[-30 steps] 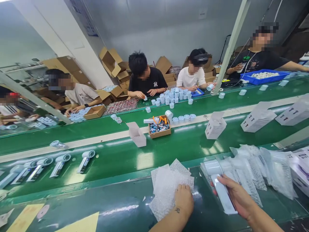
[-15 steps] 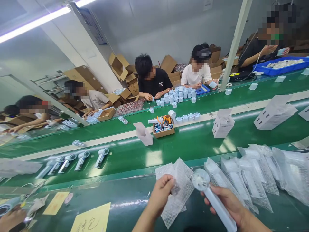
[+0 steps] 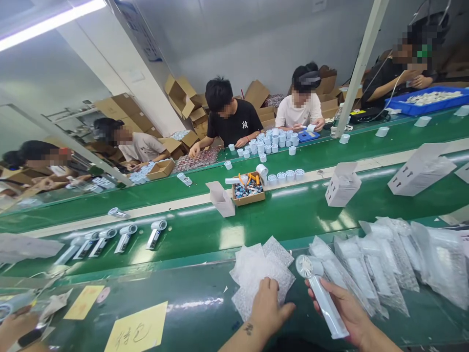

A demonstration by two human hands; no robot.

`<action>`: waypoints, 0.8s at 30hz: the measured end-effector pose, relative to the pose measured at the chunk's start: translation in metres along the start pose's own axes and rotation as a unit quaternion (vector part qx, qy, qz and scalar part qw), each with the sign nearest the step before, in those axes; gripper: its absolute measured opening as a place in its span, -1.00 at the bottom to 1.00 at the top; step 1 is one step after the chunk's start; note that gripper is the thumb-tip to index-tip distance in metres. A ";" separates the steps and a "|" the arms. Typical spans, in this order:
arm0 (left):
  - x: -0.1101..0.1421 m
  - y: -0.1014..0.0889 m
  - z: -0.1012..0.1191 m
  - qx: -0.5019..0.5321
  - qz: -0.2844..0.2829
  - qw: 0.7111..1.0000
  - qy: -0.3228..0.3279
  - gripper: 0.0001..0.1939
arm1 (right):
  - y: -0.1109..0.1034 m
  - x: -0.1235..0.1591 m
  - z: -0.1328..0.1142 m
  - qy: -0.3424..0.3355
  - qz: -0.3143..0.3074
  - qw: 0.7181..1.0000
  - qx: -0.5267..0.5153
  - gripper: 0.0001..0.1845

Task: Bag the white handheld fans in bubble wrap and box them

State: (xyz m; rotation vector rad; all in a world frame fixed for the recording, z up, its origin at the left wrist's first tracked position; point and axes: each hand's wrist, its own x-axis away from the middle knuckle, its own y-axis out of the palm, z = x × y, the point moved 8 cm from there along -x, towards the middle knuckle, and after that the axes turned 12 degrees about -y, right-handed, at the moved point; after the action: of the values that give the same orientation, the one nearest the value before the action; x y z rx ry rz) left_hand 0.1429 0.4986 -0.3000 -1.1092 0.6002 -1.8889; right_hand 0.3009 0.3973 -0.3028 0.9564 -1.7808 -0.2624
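Observation:
In my right hand [image 3: 339, 305] is a light-blue handheld fan [image 3: 326, 296], gripped by its handle with the round head pointing up and to the left. My left hand [image 3: 269, 303] rests on a loose pile of bubble-wrap bags [image 3: 256, 274], its thumb held apart and its fingertips on the plastic. No bag is visibly lifted in it. Just right of the fan lies a row of bubble-wrapped fans [image 3: 361, 271], overlapping on the dark green bench [image 3: 198, 313].
Beyond the bench runs a green conveyor [image 3: 198, 234] carrying bare fans [image 3: 124, 238] and open white boxes [image 3: 342, 186]. A carton of small parts [image 3: 249, 198] stands midway. Yellow paper [image 3: 137, 327] lies left. Several co-workers sit opposite; another person's hand [image 3: 18, 325] shows lower left.
My left hand pinched and raised a bubble-wrap bag half a second ago; now it lies on the pile with the thumb spread. The fan stays in my right hand, its head turned.

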 end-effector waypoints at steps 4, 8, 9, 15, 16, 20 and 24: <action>0.005 0.040 -0.004 -0.086 -0.066 0.994 -0.001 -0.74 | -0.012 0.003 0.007 -0.002 0.007 0.999 0.032 -0.71; -0.005 0.021 -0.006 -0.015 -0.075 0.997 -0.004 -0.77 | 0.001 0.007 0.020 0.018 -0.070 0.994 0.078 -0.63; -0.006 0.015 -0.005 0.007 -0.074 0.997 -0.006 -0.77 | 0.009 0.008 0.026 0.034 -0.105 0.990 0.085 -0.59; 0.002 -0.011 -0.013 0.293 -0.097 0.949 -0.069 -0.79 | 0.057 0.003 0.045 0.061 -0.232 0.963 0.124 -0.50; 0.005 -0.019 -0.016 0.351 -0.075 0.930 -0.084 -0.79 | 0.058 0.000 0.044 0.054 -0.220 0.964 0.142 -0.54; 0.024 -0.062 -0.010 0.366 0.060 0.928 -0.031 -0.79 | 0.055 -0.003 0.040 0.047 -0.169 0.966 0.191 -0.61; 0.062 -0.092 0.031 0.215 0.191 0.935 0.207 -0.82 | 0.060 0.005 0.041 0.031 -0.153 0.967 0.200 -0.57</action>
State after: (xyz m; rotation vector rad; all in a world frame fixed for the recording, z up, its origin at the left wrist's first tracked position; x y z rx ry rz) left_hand 0.1148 0.4949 -0.1883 -0.2839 0.5464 -1.7932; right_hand 0.2360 0.4225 -0.2816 1.5168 -1.6557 -0.0625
